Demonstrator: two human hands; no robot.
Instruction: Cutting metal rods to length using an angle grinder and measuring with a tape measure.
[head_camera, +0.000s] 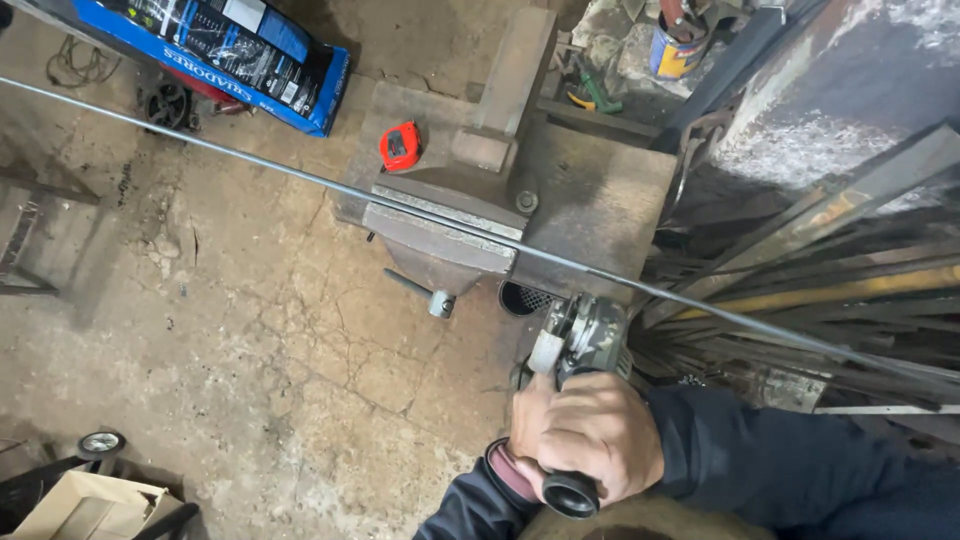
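A cracked, stained concrete floor (230, 330) fills the left half of the frame. A heavy grey steel work block (600, 200) stands at upper centre, carrying a rusty bench vise (460, 225) whose handle hangs toward the lower centre. At the right, a stack of dark metal bars and strips (830, 280) fans out from the block toward the right edge. A blue printed cardboard box (225, 50) lies at the upper left.

A long thin grey steel rod (250, 160) runs across the whole frame, clamped in the vise. Its long axis goes diagonally from the upper left edge down to the right edge, passing over the vise top and above the stacked bars.

Just below the rod, at lower centre, sits a grey angle grinder (580, 340). Its head points up toward the rod and its body runs down toward the bottom edge. The right hand (590, 440), in a dark sleeve, is clenched tight around the grinder body, fingers wrapped fully over it, above the round black end of the tool. The left hand (525, 415) is mostly hidden behind the right; its fingers lie against the grinder's left side, but I cannot tell how firmly they grip.

A small red tape measure (400, 147) rests on the block, above the rod. A yellow and blue tin can (675, 50) stands at the top, right of centre.
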